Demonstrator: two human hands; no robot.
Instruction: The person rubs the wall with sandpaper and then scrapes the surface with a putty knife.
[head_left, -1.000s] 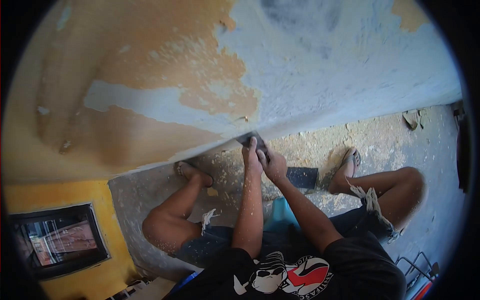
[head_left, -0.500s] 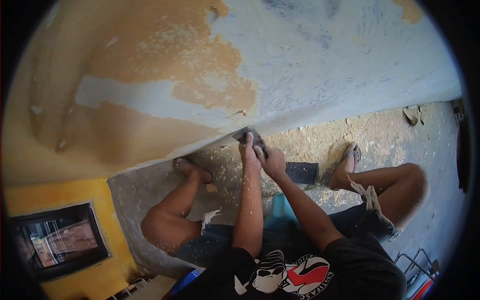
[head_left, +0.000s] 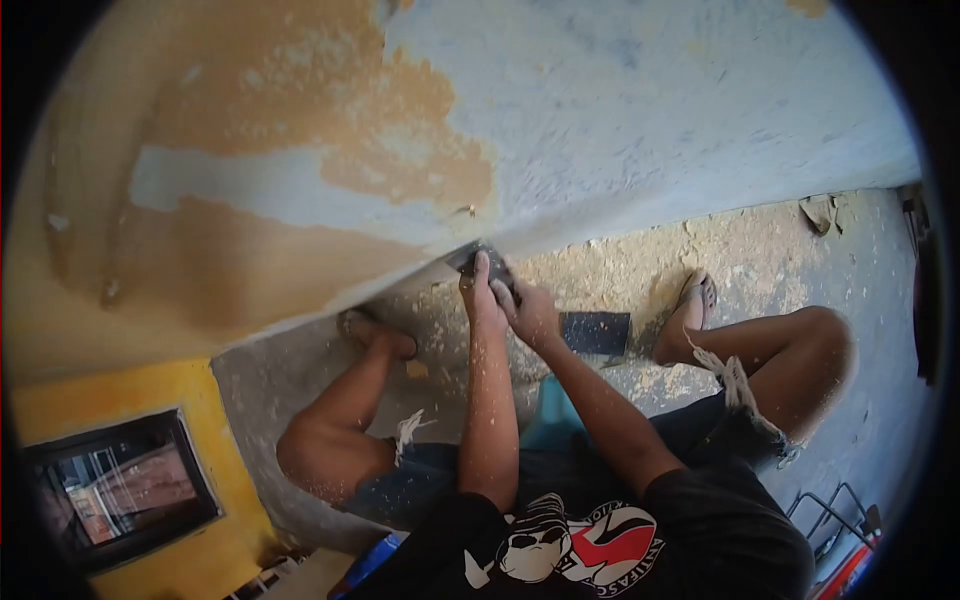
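At the left, a black-framed glass pane (head_left: 120, 492) was set in a yellow wall (head_left: 110, 398). A flat scraper (head_left: 462, 258) was by the foot of the patchy wall (head_left: 400, 150), the left hand (head_left: 484, 298) closed around it, thumb along it; the right hand's (head_left: 531, 314) fingers also were curled on it. Rightward, a black rectangular sheet (head_left: 597, 333) lay on the flake-strewn floor (head_left: 620, 265).

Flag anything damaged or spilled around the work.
The wall looks stripped: its orange-tan coating ends in ragged edges against paler areas. Pale flakes, apparently paint, litter the floor below, thickest near the wall.
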